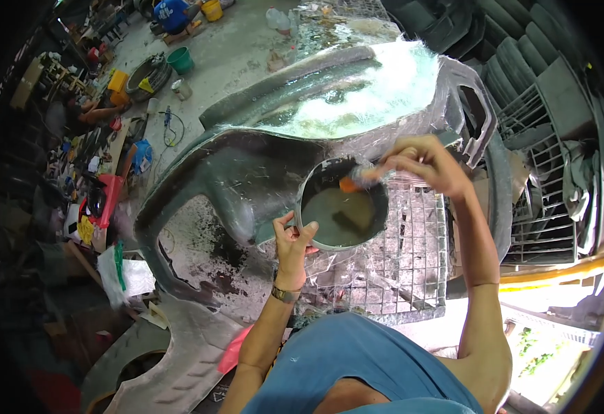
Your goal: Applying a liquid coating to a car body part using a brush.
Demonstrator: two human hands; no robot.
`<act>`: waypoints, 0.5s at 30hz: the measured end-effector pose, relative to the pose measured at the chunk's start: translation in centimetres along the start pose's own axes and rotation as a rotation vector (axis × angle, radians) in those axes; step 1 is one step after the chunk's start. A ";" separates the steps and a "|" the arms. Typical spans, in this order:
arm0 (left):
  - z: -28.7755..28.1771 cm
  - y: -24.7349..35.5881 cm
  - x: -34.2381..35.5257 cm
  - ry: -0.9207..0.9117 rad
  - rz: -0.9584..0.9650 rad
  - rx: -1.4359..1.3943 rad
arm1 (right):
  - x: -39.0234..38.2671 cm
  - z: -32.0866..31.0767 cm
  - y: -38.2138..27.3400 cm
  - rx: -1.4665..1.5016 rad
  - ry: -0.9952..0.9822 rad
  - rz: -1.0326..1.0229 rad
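Note:
My left hand [292,245] is closed on the rim of a round pot [378,224] of murky, pale brownish liquid, steadying it at the centre. My right hand [422,165] grips a brush [357,181], blurred, with orange at its lower end, over the pot's upper right. Behind and left of the pot spreads a dark grey moulded panel [226,179] with a curved rim. Its upper section carries a glossy, pale green-white fibrous layer [378,90]. Underneath lies a wire grid [412,262], stained and streaked with resin-like strands.
A co-worker in blue [171,15] crouches at top, near a green bucket [181,61]; another person [84,110] works among clutter at left. Dark stacked shapes [516,62] and a barred rack [550,214] line the right. Grey panels [143,359] lie lower left.

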State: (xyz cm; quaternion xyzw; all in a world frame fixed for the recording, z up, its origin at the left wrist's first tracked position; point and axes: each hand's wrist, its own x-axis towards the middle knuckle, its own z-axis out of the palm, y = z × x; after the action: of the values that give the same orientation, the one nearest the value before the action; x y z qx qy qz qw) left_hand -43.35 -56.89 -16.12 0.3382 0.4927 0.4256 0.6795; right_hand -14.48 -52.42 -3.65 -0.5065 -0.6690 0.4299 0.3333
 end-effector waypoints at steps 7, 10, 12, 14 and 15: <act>1.1 0.1 0.4 -0.013 0.006 -0.020 | -1.1 2.8 1.9 -0.153 -0.054 0.130; 0.8 0.3 0.6 -0.013 0.007 -0.031 | 0.4 0.3 1.4 0.077 0.076 0.101; 0.6 0.4 0.5 -0.012 0.007 -0.030 | 2.0 -1.7 0.5 0.155 0.198 0.108; 0.4 0.4 0.3 0.000 0.014 -0.025 | 4.4 -2.8 0.6 0.183 0.266 0.046; 0.3 0.4 0.2 0.002 0.015 -0.025 | 5.8 -2.6 0.2 0.120 0.302 0.017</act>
State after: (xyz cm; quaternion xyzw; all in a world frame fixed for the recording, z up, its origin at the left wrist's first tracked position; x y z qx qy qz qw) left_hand -43.12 -56.51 -15.75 0.3329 0.4857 0.4370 0.6799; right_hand -13.61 -46.14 -2.71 -0.5503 -0.5801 0.3910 0.4559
